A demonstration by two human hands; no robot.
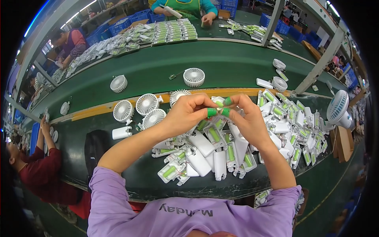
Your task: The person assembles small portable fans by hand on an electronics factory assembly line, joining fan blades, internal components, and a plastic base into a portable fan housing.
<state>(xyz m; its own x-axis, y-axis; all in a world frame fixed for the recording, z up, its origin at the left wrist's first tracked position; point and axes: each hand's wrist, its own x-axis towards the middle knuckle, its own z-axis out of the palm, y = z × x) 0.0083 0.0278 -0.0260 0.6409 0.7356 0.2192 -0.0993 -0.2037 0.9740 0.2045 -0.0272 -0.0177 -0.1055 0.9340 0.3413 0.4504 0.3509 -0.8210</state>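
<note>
My left hand (190,111) and my right hand (248,120) meet above a heap of parts, green tape wrapped round several fingertips. Thumbs and fingers of both are pinched together on a tiny whitish piece, mostly hidden between them; its kind does not show. Under and beside the hands lie white plastic handle housings (198,162), many opened with a green cylindrical battery (214,135) inside. Left of my left hand rest several round white fan heads (147,103) with slotted grilles, and a single white handle (122,133).
Beyond a yellow edge strip (92,112) runs a green conveyor belt (154,59) carrying scattered fan heads (194,77). A black pouch (96,146) lies at left. At right stand a white desk fan (338,107), a metal post (321,59) and a cardboard box (342,143). Co-workers sit left and across.
</note>
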